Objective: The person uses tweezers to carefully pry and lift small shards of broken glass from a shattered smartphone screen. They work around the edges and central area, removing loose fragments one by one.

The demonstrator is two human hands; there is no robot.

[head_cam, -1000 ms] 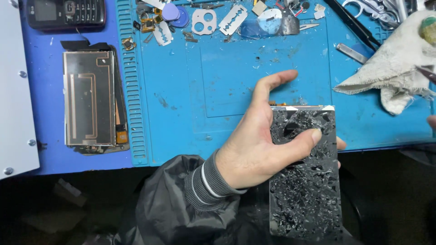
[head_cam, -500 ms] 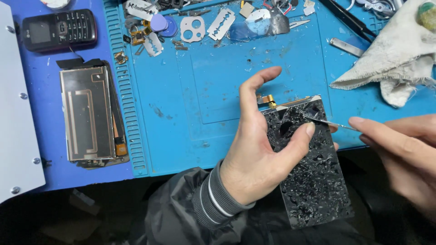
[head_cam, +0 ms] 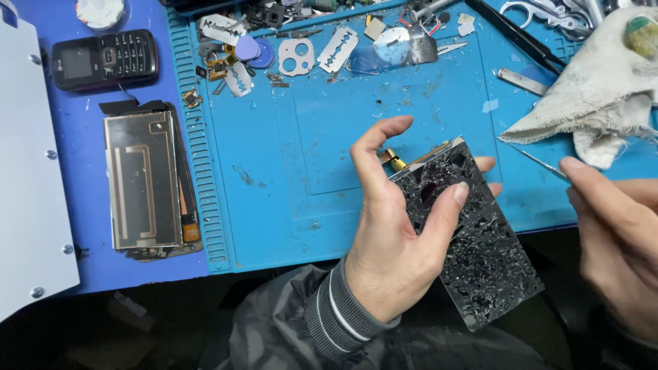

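Nearest the camera, low in the frame, a grey jacket sleeve with a striped cuff point(head_cam: 336, 308) leads to the left hand point(head_cam: 391, 240), which is closed around a shattered phone screen panel point(head_cam: 473, 240). Its thumb presses on the cracked black glass, its index finger is raised clear above the panel's top edge, and the other fingertips show past the far edge. The panel is held tilted over the near edge of the blue work mat point(head_cam: 308, 137), with a small gold connector point(head_cam: 394, 161) at its upper left corner. At the right margin, the right hand point(head_cam: 617, 240) has its fingers closed in a pinch on a thin metal probe point(head_cam: 541, 163), whose fine tip points up and left, just beside the panel but apart from it. Beyond that hand lies a crumpled white cloth point(head_cam: 603, 89). Left of the mat, on a darker blue surface, rests a metal-backed display assembly point(head_cam: 144, 181), and beyond it a black keypad phone point(head_cam: 103, 60). A pale grey plate point(head_cam: 27, 192) with screws runs along the left edge. Farthest away, along the mat's far side, are scattered razor blades point(head_cam: 337, 48), blue plastic picks point(head_cam: 250, 49), a small camera bezel point(head_cam: 296, 56), scissors point(head_cam: 541, 10) and assorted small parts
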